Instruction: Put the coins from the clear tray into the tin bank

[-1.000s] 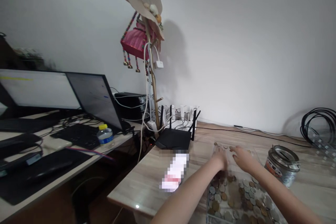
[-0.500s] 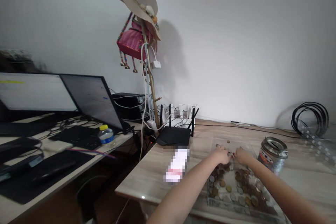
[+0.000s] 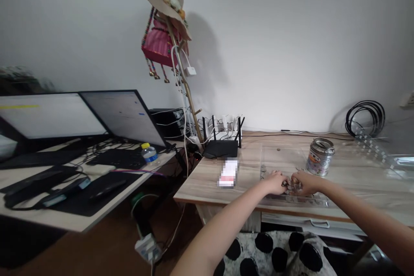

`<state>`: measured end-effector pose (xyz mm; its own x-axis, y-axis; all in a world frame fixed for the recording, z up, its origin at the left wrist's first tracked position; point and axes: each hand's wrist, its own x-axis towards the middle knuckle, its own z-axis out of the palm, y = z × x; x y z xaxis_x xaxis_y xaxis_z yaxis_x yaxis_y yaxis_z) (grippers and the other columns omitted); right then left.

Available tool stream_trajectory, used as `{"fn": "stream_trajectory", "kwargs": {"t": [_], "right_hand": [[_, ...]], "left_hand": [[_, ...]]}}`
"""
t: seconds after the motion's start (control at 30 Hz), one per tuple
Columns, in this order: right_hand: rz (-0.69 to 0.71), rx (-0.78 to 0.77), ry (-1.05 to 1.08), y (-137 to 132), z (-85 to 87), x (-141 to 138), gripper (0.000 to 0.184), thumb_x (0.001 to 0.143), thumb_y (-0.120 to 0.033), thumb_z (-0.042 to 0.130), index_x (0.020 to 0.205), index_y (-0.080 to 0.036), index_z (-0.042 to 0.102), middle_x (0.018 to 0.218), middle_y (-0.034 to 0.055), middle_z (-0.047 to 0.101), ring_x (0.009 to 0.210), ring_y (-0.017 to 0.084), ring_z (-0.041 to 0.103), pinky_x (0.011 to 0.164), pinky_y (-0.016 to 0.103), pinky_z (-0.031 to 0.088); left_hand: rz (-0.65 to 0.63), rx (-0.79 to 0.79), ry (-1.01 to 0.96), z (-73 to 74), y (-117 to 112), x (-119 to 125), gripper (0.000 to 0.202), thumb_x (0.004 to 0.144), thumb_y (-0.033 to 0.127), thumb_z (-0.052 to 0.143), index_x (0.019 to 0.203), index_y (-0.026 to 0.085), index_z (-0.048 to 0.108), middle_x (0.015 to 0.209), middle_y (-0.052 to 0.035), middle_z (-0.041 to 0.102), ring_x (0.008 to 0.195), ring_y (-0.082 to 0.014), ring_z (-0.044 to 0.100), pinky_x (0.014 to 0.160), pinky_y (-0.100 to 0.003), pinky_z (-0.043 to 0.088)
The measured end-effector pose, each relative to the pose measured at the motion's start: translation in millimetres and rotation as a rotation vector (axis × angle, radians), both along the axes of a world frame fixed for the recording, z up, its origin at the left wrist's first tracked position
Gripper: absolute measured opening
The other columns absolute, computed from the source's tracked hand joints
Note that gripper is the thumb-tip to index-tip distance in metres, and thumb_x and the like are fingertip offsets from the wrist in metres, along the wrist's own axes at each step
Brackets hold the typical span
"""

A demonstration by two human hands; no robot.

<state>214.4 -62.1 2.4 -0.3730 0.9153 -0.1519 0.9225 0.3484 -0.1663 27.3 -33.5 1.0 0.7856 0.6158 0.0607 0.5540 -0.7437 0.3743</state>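
Observation:
A clear plastic tray of coins lies near the front edge of the wooden table. Both my hands meet over its middle. My left hand has its fingers curled down into the coins. My right hand is closed too, knuckles toward me, touching the same heap. What each hand pinches is too small to make out. A metal tin with a slotted lid stands just behind and right of the tray.
A black router and a power strip sit at the table's back left, beside a stand with a hat and pink bag. A blurred card lies left of the tray. Left desk holds two screens, keyboard, water bottle. Cable coil at right.
The view has pulled back and dropped, so the tray looks farther and flatter. Both hands have drawn from the tray's far end toward its middle and closed together over the coins.

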Motion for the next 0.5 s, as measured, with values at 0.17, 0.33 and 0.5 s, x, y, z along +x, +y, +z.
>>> {"fn": "stream_trajectory", "kwargs": {"t": [0.17, 0.33, 0.5], "right_hand": [[0.001, -0.081, -0.048, -4, 1.4, 8, 0.037, 0.051, -0.023, 0.058, 0.087, -0.017, 0.053, 0.081, 0.0058, 0.057, 0.074, 0.019, 0.051, 0.061, 0.027, 0.035], [-0.019, -0.144, -0.057, -3, 4.7, 8, 0.041, 0.048, -0.017, 0.058, 0.088, -0.019, 0.053, 0.082, 0.0041, 0.057, 0.075, 0.019, 0.053, 0.060, 0.026, 0.037], [-0.056, -0.299, -0.082, 2, 2.7, 3, 0.037, 0.047, -0.015, 0.059, 0.084, -0.019, 0.056, 0.068, 0.0010, 0.058, 0.054, 0.014, 0.054, 0.049, 0.024, 0.039]], "left_hand": [[0.122, 0.020, -0.034, -10.2, -11, 12, 0.023, 0.068, 0.030, 0.047, 0.084, 0.019, 0.058, 0.091, -0.0086, 0.050, 0.087, -0.0216, 0.049, 0.075, -0.030, 0.038], [0.230, 0.014, -0.012, -14.4, -13, 14, 0.025, 0.069, 0.030, 0.046, 0.087, 0.018, 0.057, 0.096, -0.0105, 0.050, 0.086, -0.0216, 0.050, 0.073, -0.030, 0.039], [0.276, 0.009, 0.056, -12.5, -15, 13, 0.028, 0.070, 0.032, 0.044, 0.092, 0.020, 0.055, 0.098, -0.0077, 0.052, 0.087, -0.0189, 0.051, 0.074, -0.028, 0.039]]}}
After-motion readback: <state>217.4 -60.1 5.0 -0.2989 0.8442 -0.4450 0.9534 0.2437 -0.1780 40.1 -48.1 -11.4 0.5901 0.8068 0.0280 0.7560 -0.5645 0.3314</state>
